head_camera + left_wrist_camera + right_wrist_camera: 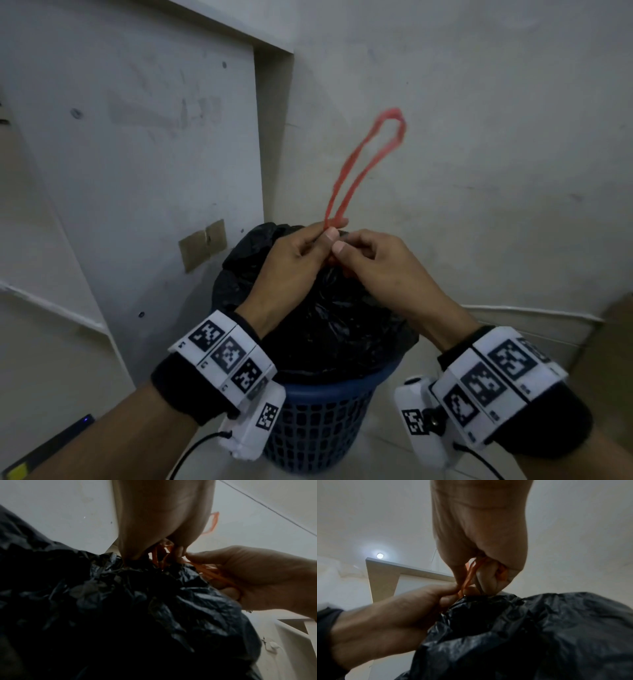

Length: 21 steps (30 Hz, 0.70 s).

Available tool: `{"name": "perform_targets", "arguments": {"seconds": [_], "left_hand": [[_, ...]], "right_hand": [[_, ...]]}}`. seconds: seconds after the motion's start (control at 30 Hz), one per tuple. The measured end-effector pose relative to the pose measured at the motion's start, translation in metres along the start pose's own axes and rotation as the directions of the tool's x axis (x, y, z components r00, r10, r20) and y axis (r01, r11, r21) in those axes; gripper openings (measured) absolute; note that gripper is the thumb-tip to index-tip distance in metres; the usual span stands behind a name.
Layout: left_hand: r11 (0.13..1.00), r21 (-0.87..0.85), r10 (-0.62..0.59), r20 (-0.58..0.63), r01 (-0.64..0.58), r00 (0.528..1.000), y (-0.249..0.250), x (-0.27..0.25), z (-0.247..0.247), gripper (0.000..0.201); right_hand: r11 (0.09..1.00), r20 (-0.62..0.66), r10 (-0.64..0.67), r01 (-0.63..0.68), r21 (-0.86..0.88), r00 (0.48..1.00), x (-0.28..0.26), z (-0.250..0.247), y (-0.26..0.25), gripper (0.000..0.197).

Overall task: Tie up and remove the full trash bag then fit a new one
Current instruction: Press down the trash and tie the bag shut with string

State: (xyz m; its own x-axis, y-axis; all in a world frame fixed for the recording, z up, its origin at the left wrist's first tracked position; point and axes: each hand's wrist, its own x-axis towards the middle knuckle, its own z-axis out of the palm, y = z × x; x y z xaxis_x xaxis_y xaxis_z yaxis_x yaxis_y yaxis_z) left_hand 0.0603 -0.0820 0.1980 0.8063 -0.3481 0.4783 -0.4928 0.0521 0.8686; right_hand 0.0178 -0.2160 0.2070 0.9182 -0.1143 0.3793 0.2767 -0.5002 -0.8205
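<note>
A full black trash bag (329,318) bulges out of a blue mesh bin (318,414) below me. Its red drawstring (368,164) stands up in a long loop, blurred, from the gathered bag mouth. My left hand (291,260) and right hand (366,260) meet at the top of the bag, both pinching the drawstring between thumb and fingers. In the left wrist view the orange-red drawstring (212,573) runs through the right hand's fingers above the crumpled bag (120,601). In the right wrist view the drawstring (471,573) passes between both hands just above the bag (530,628).
A grey-white wall (479,137) rises right behind the bin, with a pale door panel (137,154) to the left bearing a taped brown patch (202,245). A dark device with a yellow label (41,455) lies at the lower left. Tiled floor surrounds the bin.
</note>
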Motion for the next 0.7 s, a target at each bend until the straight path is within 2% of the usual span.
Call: {"name": "perform_targets", "arguments": {"seconds": [0.1,0.2,0.27,0.33,0.4,0.57,0.7], "left_hand": [[0.999,-0.028,-0.034,0.019,0.034,0.999,-0.001,-0.001,-0.001,0.023],[0.998,0.012,-0.056,0.061,0.056,0.997,0.0,-0.001,-0.001,0.028],[0.997,0.032,-0.072,0.057,0.07,0.996,0.0,-0.001,-0.001,0.029],[0.993,0.109,-0.059,0.065,0.052,0.996,-0.001,-0.001,-0.003,0.031],[0.954,0.298,0.008,0.103,-0.039,0.995,-0.002,-0.002,-0.004,0.046],[0.859,0.444,0.22,0.132,-0.256,0.967,-0.005,-0.008,-0.003,0.012],[0.715,0.61,0.357,0.102,-0.342,0.929,-0.016,-0.009,-0.004,0.021]], "right_hand": [[1.0,0.109,-0.009,0.008,0.006,0.994,-0.003,0.001,0.0,0.02],[0.997,0.115,0.02,-0.028,0.067,0.993,-0.007,0.001,0.0,0.024],[0.979,0.103,0.111,-0.126,0.16,0.988,-0.009,-0.002,-0.003,0.027],[0.922,0.082,0.246,-0.259,0.289,0.966,-0.01,-0.004,-0.002,0.028],[0.868,0.06,0.336,-0.334,0.367,0.94,-0.007,-0.004,0.002,0.029],[0.873,-0.024,0.351,-0.318,0.37,0.936,-0.007,0.0,0.008,0.03],[0.89,-0.122,0.309,-0.242,0.388,0.943,-0.009,0.001,0.007,0.039]]}}
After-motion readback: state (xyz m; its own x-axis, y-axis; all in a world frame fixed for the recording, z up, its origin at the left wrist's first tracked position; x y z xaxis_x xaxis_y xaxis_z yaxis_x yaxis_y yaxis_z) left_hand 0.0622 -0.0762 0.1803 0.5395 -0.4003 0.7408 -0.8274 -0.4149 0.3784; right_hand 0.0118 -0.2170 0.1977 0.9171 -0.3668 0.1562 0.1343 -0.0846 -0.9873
